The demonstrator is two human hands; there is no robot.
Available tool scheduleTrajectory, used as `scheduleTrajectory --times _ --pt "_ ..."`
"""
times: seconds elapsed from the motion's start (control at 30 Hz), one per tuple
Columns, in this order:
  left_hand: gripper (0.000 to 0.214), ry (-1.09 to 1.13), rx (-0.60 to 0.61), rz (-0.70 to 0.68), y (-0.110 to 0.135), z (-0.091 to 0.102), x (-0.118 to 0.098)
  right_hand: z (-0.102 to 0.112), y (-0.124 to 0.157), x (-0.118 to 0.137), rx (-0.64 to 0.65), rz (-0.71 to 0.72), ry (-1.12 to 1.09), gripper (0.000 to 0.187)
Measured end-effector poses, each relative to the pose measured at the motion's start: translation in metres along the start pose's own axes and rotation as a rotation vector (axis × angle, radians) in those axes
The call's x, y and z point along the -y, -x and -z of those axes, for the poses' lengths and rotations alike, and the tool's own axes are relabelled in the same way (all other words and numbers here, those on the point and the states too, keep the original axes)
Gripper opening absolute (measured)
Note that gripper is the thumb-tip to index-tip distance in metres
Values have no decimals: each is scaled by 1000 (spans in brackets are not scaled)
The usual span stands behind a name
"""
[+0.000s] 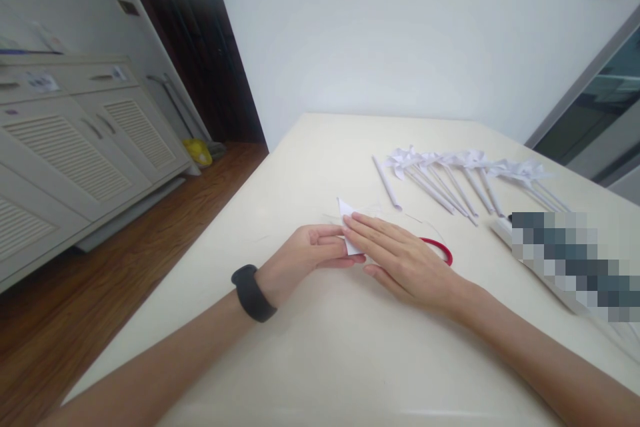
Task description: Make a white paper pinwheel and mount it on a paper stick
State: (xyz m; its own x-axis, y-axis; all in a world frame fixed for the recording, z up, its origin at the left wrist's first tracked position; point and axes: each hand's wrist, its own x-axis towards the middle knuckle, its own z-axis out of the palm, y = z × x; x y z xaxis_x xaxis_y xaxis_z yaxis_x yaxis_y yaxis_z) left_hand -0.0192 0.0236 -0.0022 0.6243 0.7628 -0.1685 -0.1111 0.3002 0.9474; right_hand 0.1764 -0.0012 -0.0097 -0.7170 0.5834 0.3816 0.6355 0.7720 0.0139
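A small folded piece of white paper (pixel 354 245) with a pointed top corner is between my two hands above the white table. My left hand (pixel 320 247), with a black band on the wrist, has its fingers curled around the paper's lower left side. My right hand (pixel 400 253) lies with straight fingers across the paper's face, fingertips pressing near its left edge, thumb apart below. Much of the paper is hidden behind these fingers. A red loop (pixel 445 250), like a scissors handle, pokes out behind my right hand; the rest of it is covered.
Several white paper pinwheels (pixel 470 160) on rolled paper sticks lie at the back right. A single rolled paper stick (pixel 387 183) rests left of them. Thin paper scraps (pixel 413 217) are behind my hands. A long white box (pixel 540 267), partly blurred out, sits at the right.
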Motion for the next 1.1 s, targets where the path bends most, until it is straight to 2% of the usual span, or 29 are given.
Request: scheduleTrajectory --times 0.2,0.57,0.73,0.83,0.9,1.0,1.1 --pt "36 -18 -4 37 2 2 -2 2 0 -2 -23 5 23 49" --pt "20 31 23 4 1 1 -3 2 0 -4 19 50 72 49" --pt "36 -5 8 0 0 0 0 0 -1 -3 17 80 53 51" --pt "38 -33 -12 -7 0 1 0 1 -1 0 -2 68 15 53" --pt "35 -93 -29 -1 0 0 0 3 0 2 -56 -16 -67 55" --pt "30 -240 -54 -6 1 -1 0 7 1 4 -139 -273 -307 64" --pt "26 -384 -64 -67 1 -3 2 8 2 4 -94 -491 -571 59"
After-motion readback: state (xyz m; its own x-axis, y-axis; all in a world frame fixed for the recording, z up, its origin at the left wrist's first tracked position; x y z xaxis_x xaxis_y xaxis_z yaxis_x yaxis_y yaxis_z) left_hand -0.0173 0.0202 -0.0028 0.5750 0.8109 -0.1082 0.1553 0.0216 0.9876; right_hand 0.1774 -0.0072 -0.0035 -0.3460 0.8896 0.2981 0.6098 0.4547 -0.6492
